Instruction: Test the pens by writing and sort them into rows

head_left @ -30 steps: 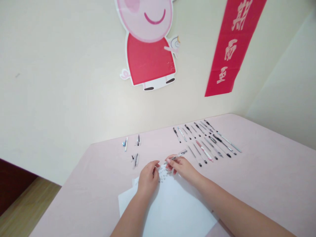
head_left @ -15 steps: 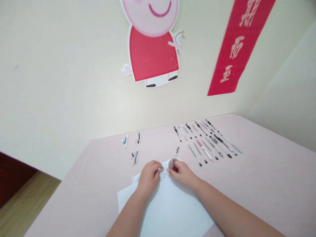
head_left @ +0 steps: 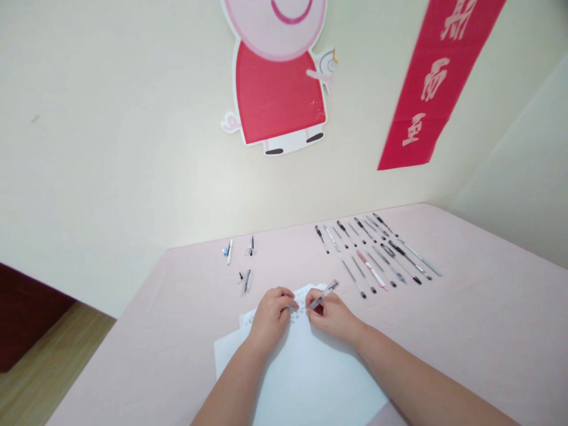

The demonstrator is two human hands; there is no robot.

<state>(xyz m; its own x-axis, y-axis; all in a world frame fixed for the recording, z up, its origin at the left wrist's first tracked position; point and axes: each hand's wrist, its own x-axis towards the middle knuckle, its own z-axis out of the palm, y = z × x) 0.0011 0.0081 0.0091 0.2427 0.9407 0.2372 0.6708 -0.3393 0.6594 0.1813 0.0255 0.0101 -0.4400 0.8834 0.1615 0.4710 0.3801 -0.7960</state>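
My right hand [head_left: 329, 312] is closed around a clear-barrelled pen [head_left: 327, 291] in a writing grip, its upper end slanting up to the right. The pen's point is hidden by my fingers. My left hand [head_left: 271, 313] rests on the far part of the white paper [head_left: 310, 373], fingers bent but apart, holding nothing that I can see. Between the hands, the paper carries small grey specks [head_left: 298, 312]; whether these are marks or loose bits I cannot tell. More sheets show beneath, at the left edge.
Several pens and refills lie in two rows at the right, including a pink pen [head_left: 371, 269]. At the left lie a white pen [head_left: 229, 252] with a blue cap and two dark, clear-capped pens [head_left: 247, 281]. The pink-covered table [head_left: 168, 319] meets the wall behind.
The pen in my right hand has tipped from nearly upright to a slant toward the right. My left fingertips have moved slightly right over the paper. The whole view has shifted a little.
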